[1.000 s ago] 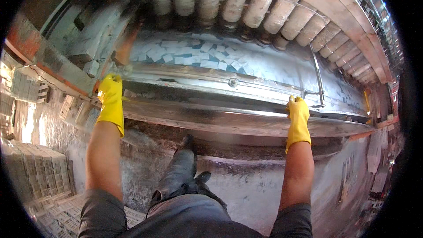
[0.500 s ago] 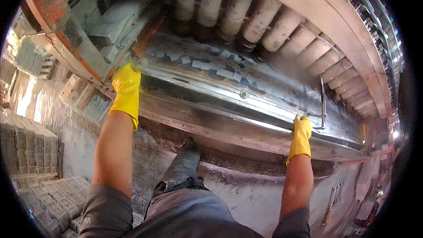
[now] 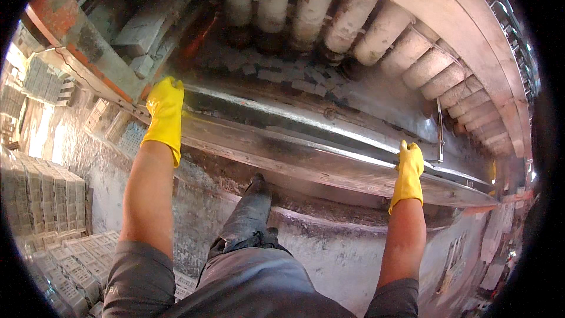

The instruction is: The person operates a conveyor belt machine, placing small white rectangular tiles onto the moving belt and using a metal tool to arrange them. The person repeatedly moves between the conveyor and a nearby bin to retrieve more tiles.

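Observation:
Both my hands wear yellow rubber gloves and sit far apart along a long metal panel that runs across the front of a large machine. My left hand is closed at the panel's left end, beside an orange-edged frame post. Toward the right end, my right hand is closed on the panel, its fingertips mostly hidden. A narrow bright metal edge runs between the hands. Behind it, several small flat blocks lie in the dim interior.
Thick round rollers line the back beneath a curved metal beam. A thin upright metal bracket stands beyond my right hand. Stacked pale perforated blocks fill the lower left. A worn orange-edged post rises at the left.
The broad shiny metal face with a round bolt has tilted, leaving a narrow bright strip. My right hand has moved slightly right and my left slightly left. The interior looks darker.

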Available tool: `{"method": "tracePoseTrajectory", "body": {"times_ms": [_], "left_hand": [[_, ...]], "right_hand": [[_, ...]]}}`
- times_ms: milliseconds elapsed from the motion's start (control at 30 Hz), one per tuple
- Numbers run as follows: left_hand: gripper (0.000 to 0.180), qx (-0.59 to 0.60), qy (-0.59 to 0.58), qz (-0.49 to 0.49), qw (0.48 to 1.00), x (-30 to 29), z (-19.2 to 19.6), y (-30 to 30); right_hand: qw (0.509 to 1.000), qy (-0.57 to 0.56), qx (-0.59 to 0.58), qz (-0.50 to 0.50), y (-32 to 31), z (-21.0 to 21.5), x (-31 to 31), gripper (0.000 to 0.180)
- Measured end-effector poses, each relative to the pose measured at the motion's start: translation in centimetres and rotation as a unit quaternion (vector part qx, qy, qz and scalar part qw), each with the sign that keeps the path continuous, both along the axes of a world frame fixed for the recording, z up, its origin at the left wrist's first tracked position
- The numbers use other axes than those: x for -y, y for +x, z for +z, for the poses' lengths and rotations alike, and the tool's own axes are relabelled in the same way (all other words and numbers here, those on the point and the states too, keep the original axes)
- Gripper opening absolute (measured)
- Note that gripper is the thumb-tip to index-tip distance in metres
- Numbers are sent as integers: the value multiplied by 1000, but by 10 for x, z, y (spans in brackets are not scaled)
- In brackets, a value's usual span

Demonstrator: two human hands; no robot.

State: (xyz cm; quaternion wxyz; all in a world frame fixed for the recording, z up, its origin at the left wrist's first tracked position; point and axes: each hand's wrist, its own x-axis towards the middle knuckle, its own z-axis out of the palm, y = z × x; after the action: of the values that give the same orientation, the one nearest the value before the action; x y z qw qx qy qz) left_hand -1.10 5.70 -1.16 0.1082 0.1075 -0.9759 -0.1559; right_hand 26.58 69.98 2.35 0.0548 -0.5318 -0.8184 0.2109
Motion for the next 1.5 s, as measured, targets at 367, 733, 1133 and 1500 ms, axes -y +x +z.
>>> {"method": "tracePoseTrajectory", "body": {"times_ms": [367, 733, 1133, 1500], "left_hand": [[39, 30, -8, 10, 999, -6, 22, 5], [44, 2, -22, 14, 1000, 1, 15, -2], [38, 13, -8, 13, 1000, 3, 29, -20], [40, 6, -2, 32, 999, 11, 29, -34]], "right_hand": [[998, 0, 59, 5, -8, 6, -2, 56], [998, -14, 53, 12, -18, 23, 20, 51], [996, 78, 41, 26, -31, -4, -7, 50], [991, 90, 99, 27, -59, 30, 29, 49]]}}
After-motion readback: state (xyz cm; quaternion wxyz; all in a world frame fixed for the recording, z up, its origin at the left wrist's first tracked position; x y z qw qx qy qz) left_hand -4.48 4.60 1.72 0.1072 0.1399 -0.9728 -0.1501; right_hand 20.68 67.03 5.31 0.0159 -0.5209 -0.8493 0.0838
